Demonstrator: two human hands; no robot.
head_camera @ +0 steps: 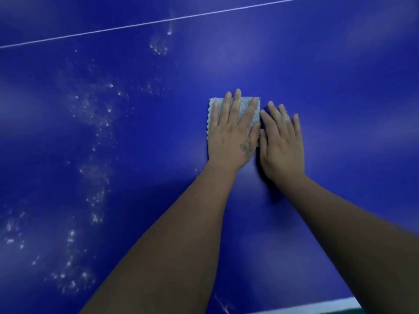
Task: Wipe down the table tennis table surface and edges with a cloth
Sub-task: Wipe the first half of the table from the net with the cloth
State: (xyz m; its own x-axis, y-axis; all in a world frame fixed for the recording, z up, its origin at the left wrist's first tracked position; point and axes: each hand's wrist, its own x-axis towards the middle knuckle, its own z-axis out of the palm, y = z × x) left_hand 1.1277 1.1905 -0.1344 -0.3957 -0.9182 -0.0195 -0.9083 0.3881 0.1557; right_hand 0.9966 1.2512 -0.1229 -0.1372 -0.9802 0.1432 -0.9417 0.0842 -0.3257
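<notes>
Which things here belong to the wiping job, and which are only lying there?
For the job: cloth under the left hand, right hand flat beside it, blue table, pale spots on it.
Only there: thin white line across the table, white stripe at its near edge.

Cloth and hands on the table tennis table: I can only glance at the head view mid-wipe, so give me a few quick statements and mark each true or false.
1. The left hand lies flat on the grey cloth. True.
2. The right hand grips a spray bottle. False: it lies flat on the bare blue table surface beside the cloth, holding nothing.
3. Whitish specks mark the surface left of the cloth. True.
4. The cloth lies across the thin white line. False: the line runs farther from the person, well clear of the cloth.
</notes>
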